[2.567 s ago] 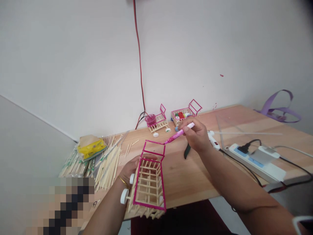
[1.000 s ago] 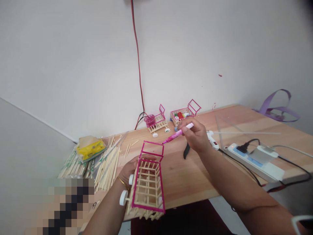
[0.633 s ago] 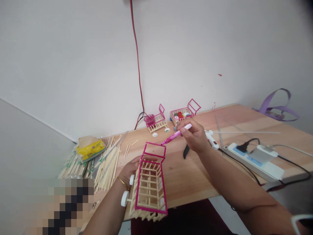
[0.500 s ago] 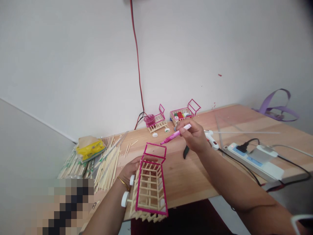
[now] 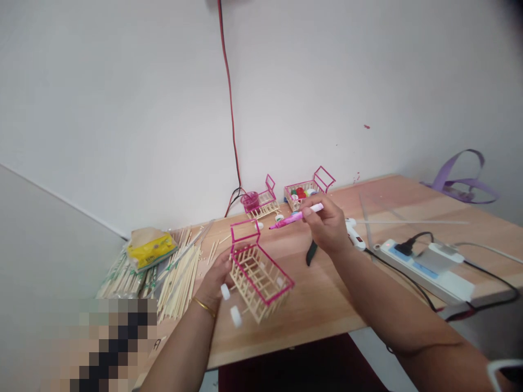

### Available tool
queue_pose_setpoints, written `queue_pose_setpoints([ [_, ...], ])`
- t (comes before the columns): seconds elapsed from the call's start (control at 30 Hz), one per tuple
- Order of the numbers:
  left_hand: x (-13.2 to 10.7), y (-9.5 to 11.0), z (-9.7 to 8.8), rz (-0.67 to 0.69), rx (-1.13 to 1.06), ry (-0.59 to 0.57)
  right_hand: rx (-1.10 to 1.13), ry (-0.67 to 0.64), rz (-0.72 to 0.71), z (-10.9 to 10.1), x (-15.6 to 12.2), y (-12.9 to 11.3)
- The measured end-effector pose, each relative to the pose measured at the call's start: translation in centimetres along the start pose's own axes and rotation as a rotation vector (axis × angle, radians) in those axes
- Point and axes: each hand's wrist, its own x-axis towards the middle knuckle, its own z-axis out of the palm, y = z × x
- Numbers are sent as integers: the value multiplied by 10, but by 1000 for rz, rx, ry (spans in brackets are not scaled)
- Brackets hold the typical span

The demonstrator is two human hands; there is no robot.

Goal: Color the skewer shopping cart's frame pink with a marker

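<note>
My left hand [image 5: 215, 280] grips a small cart [image 5: 258, 275] built of bamboo sticks, with pink-painted rims, a pink handle frame and white wheels. It holds the cart tilted above the wooden table [image 5: 327, 294]. My right hand [image 5: 328, 224] pinches a pink marker [image 5: 295, 216], tip pointing left, a short way above and right of the cart's handle frame and not touching it.
Two finished pink carts [image 5: 261, 203] [image 5: 308, 188] stand by the wall. Bamboo sticks [image 5: 175, 277] and a yellow packet [image 5: 152, 247] lie at the left. A glue gun [image 5: 353, 231], a power strip [image 5: 425, 269], cables and a purple ribbon [image 5: 463, 182] occupy the right side.
My left hand has lifted and turned the cart, from lying lengthwise towards me to angled with its handle frame up at the left. The marker has moved clear of the frame.
</note>
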Motion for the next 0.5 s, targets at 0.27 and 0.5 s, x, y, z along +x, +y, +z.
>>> queue_pose_setpoints([
  [0.27,12,-6,-7,245,271,126,47,21,33,6,-2,4],
  [0.5,12,-12,-5,387,482,51,81,-52,82,7,-6,7],
])
